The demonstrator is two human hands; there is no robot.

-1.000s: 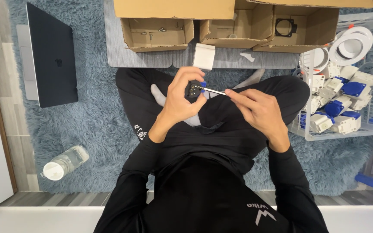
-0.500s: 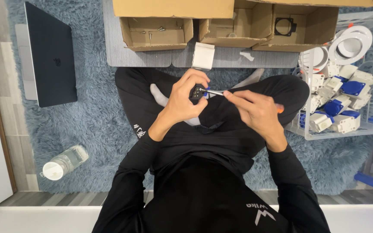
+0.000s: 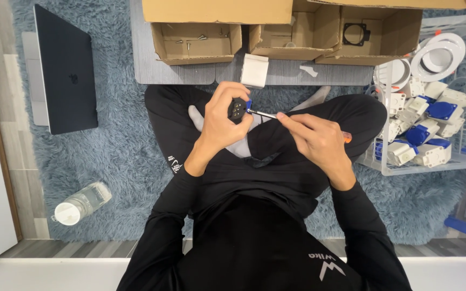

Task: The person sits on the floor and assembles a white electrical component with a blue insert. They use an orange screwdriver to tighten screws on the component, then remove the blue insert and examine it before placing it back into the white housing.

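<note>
Seen from above, we sit cross-legged on a blue shaggy rug [image 3: 109,161] and work over our lap. Our left hand [image 3: 223,121] is closed around a small black insert [image 3: 237,110], a round plastic part with pale metal contacts on its face and a bit of blue at its edge; it sits between our knees, just in front of the low grey table [image 3: 146,64]. Our right hand [image 3: 314,137] is pinched narrowly around a slim screwdriver [image 3: 262,113], whose metal shaft reaches leftward so that its tip meets the insert; an orange end of the handle shows behind the palm.

We judge the insert light, rigid and smooth-sided, so it is best gripped around its rim, leaving the contact face free; the thumb and fingers here do just that. The screwdriver looks thin and stiff, apt to slip off a small screw unless held near the shaft.

On the table stand open cardboard boxes [image 3: 195,40], one with small screws inside. To our right a clear crate [image 3: 432,161] holds white and blue socket housings [image 3: 422,134]. A dark closed laptop [image 3: 66,70] lies to our left, and a plastic bottle [image 3: 82,202] rests on its side on the rug.
</note>
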